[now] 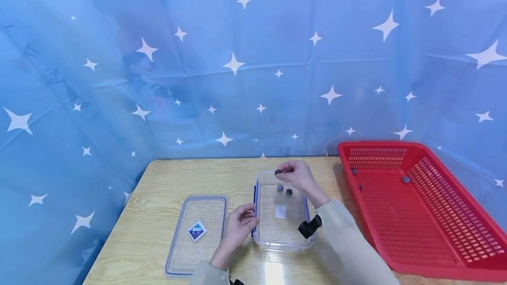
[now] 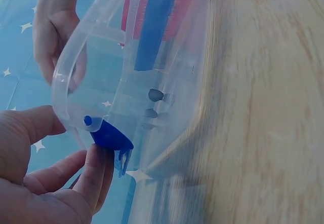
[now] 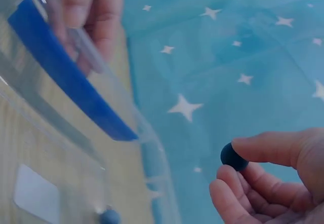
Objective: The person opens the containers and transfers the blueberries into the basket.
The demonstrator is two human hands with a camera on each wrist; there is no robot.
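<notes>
A clear plastic food container (image 1: 263, 232) with blue side latches stands uncovered on the table. Two small dark balls lie inside, a greyish ball (image 1: 280, 188) and a darker ball (image 1: 289, 192), with a white label (image 1: 280, 212) on the bottom. My left hand (image 1: 239, 225) holds the container's left side, thumb at the rim and fingers against the blue latch (image 2: 109, 135). Above the container's far end, my right hand (image 1: 296, 175) pinches another dark ball (image 3: 233, 157) between thumb and fingers.
A clear lid (image 1: 206, 250) with a blue seal and a diamond sticker (image 1: 197, 231) lies left of the container. On the right stands a large red basket (image 1: 412, 223), where several dark balls, one of them a grey ball (image 1: 405, 179), lie. Behind hangs a blue star-patterned curtain (image 1: 253, 78).
</notes>
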